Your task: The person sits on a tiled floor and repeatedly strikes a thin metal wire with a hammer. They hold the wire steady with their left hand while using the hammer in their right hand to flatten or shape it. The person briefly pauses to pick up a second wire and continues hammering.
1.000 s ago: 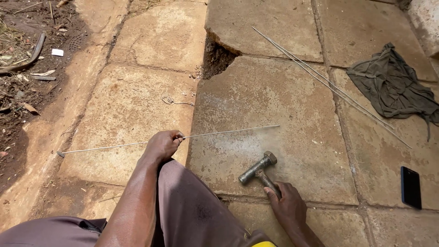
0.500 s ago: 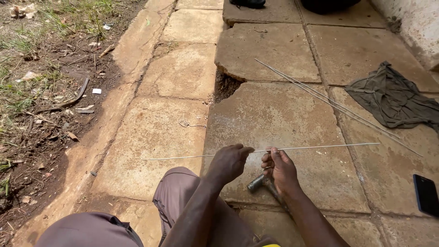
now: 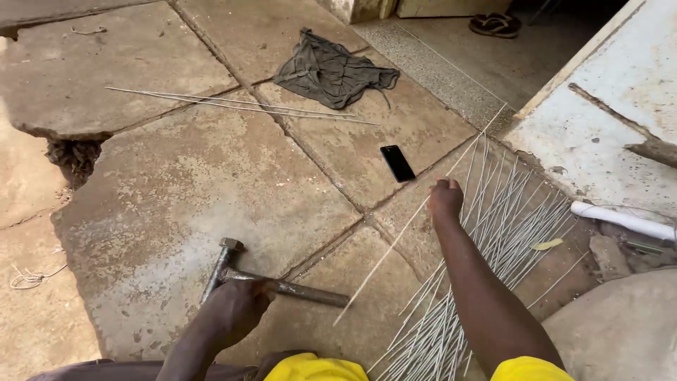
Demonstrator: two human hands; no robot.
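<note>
My right hand (image 3: 446,197) is stretched out to the right, closed around one thin metal rod (image 3: 395,247) that runs diagonally from the slab up toward the doorway. It holds the rod over the near edge of a pile of several similar rods (image 3: 508,226) fanned on the ground. My left hand (image 3: 236,307) sits low in the view, fingers closed over a rough metal hammer (image 3: 296,289) that lies on the stone slab. The hammer's bolt-like head (image 3: 229,247) sticks out just above the hand.
A black phone (image 3: 398,163) lies on the paving between the hands. Behind it are a crumpled dark cloth (image 3: 331,70) and a few loose rods (image 3: 233,104). A broken hole (image 3: 74,155) gapes at left; a white pipe (image 3: 620,220) and pale board (image 3: 620,106) lie at right.
The view has swung to the right. My right hand has carried a rod over to the pile. My left hand has let go of the rod and now covers the hammer.
</note>
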